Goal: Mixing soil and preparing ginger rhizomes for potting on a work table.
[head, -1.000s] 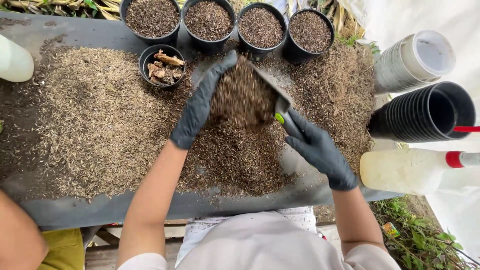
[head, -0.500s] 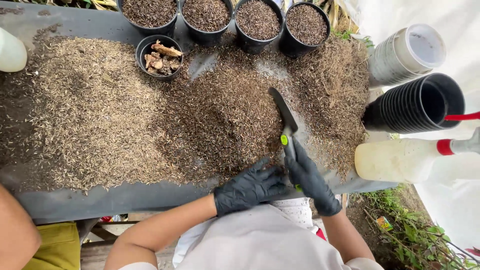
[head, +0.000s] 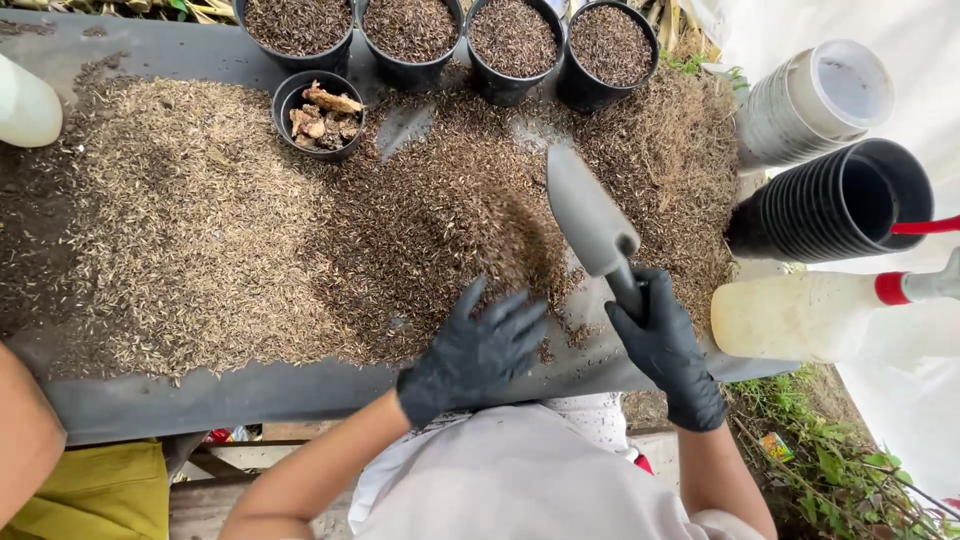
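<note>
My right hand [head: 662,345], in a black glove, grips the handle of a grey trowel [head: 590,222] whose blade points up and away over the soil. My left hand [head: 476,345], also gloved in black, is spread flat with fingers apart at the near edge of the dark soil pile [head: 440,230], blurred by motion. A lighter heap of rice husks [head: 180,220] lies to the left on the dark bench [head: 200,400].
Several black pots filled with mix [head: 505,35] line the far edge; a smaller pot [head: 320,112] holds brown chunks. Stacked black pots [head: 835,205], stacked white pots [head: 815,100] and a spray bottle [head: 810,315] lie at the right. Another person's arm [head: 22,430] shows at the left.
The soil I held on the trowel against my left hand has been dropped. My left hand came back to the near edge and opened flat; the trowel now stands empty and raised.
</note>
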